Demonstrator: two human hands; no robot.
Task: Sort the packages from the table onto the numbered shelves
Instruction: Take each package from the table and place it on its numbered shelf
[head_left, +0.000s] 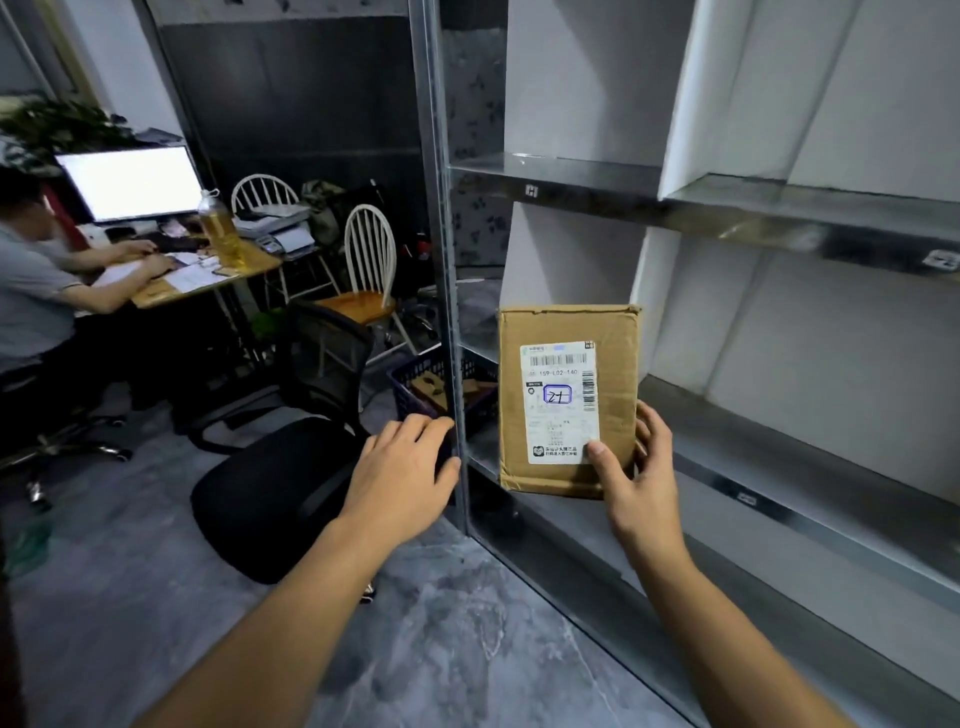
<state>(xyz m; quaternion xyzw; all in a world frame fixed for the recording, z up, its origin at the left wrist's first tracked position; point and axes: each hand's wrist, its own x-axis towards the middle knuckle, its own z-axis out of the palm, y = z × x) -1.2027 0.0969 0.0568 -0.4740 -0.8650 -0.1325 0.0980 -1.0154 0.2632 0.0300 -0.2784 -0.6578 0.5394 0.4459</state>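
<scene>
One cardboard package (569, 397), pinched at its lower right corner by the right hand (631, 483): thumb on the front label (559, 374), fingers curled behind. Package is upright, with "21" handwritten in a blue box on the label. It hangs off the shelf unit's (748, 500) front edge, near the left post (447, 312). Left hand (402, 467) holds nothing, fingers relaxed, by that post.

Black office chair (270, 493); lit monitor (132, 182); oil bottle (218, 228)

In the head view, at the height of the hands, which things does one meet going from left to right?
Black office chair → left hand → metal shelf post → package → right hand.
</scene>
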